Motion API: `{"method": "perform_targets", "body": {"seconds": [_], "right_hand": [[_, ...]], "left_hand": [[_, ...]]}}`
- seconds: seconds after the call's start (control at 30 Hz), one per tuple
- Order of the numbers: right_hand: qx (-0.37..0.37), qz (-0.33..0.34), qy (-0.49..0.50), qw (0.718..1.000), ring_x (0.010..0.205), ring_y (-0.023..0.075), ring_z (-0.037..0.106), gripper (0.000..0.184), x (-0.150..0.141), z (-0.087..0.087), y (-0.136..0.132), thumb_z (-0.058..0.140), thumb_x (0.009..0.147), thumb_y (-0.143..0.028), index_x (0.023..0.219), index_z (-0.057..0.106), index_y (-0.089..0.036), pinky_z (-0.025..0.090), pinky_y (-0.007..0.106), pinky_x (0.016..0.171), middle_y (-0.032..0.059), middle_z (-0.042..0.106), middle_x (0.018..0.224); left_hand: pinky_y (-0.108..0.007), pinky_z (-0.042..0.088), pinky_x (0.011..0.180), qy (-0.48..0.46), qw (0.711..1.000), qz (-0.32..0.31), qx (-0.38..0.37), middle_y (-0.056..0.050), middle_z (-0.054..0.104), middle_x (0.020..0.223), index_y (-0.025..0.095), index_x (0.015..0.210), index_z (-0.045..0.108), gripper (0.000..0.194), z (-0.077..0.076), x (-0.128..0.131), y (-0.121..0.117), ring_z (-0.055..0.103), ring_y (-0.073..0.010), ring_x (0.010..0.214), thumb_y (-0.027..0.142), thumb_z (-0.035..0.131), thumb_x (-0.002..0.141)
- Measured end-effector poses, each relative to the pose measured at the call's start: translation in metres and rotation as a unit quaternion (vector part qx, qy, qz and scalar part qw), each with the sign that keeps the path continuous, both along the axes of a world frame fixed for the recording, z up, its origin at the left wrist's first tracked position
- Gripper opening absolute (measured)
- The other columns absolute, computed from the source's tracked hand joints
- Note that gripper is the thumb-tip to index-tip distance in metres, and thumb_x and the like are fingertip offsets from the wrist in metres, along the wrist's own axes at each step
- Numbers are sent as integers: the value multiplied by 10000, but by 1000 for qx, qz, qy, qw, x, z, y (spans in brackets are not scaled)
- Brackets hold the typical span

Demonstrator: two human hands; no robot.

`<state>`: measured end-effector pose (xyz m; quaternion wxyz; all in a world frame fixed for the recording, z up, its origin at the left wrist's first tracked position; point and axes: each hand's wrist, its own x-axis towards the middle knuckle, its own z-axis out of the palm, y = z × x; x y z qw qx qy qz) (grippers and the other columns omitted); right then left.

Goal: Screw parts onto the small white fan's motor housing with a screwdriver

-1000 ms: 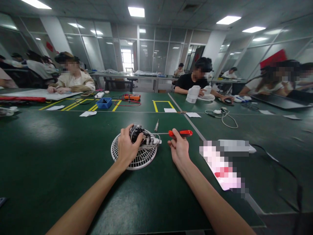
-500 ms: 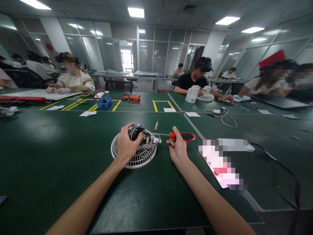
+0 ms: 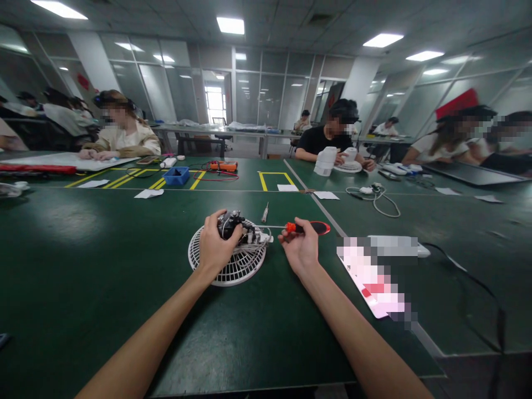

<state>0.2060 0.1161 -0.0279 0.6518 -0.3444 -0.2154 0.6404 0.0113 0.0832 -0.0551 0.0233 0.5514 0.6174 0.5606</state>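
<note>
A white round fan grille (image 3: 235,267) lies flat on the green table (image 3: 83,260), with a black fan motor unit (image 3: 233,226) and white wiring on top of it. My left hand (image 3: 214,249) is wrapped round the motor and holds it steady. To the right, my right hand (image 3: 300,249) pinches the red-and-black handle of a screwdriver (image 3: 307,228). The screwdriver's thin shaft lies level and points left toward the motor.
A small second screwdriver (image 3: 265,212) lies just behind the fan. A blurred white item (image 3: 374,271) sits to the right, with a white cable (image 3: 380,200) beyond. Other people sit across the table beside a blue tray (image 3: 177,175), an orange meter (image 3: 223,165) and white fan parts (image 3: 328,160).
My right hand has shifted its grip along the screwdriver handle toward the shaft end, and the handle has turned from its red side to its black side. My left hand stays on the motor.
</note>
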Motion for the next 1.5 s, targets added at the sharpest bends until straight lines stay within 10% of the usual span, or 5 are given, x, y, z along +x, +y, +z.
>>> {"method": "perform_targets", "body": {"seconds": [0.27, 0.53, 1.07, 1.5], "right_hand": [[20, -4, 6, 1000, 577, 103, 542, 144, 1, -4, 1, 668, 638, -217, 731, 559, -222, 498, 235, 573, -49, 600, 656], [-13, -71, -68, 995, 415, 53, 302, 429, -9, -20, 5, 880, 646, -398, 603, 489, -226, 330, 202, 401, -109, 392, 462], [-21, -65, -24, 997, 544, 96, 530, 163, -8, -11, 0, 711, 722, -303, 714, 577, -210, 457, 227, 525, -62, 601, 632], [-29, -55, -49, 997, 440, 55, 392, 454, -10, -6, 0, 924, 674, -433, 659, 527, -213, 407, 189, 449, -109, 441, 504]], "left_hand": [[-490, 509, 1010, 4, 1000, -3, -6, -104, 651, 1191, 209, 1277, 595, 521, -1, -1, 0, 646, -283, 1089, 470, 703, 840], [-477, 517, 984, -1, 1000, -2, -9, -96, 650, 1192, 223, 1280, 600, 515, -2, -1, -1, 657, -280, 1070, 473, 708, 842], [-473, 502, 998, 5, 1000, -1, -1, -107, 649, 1181, 189, 1276, 608, 520, -3, 0, 1, 637, -273, 1071, 446, 710, 836], [-470, 502, 983, 0, 1000, 0, -4, -102, 657, 1174, 191, 1264, 611, 519, -1, 0, 1, 641, -277, 1056, 463, 703, 831]]}}
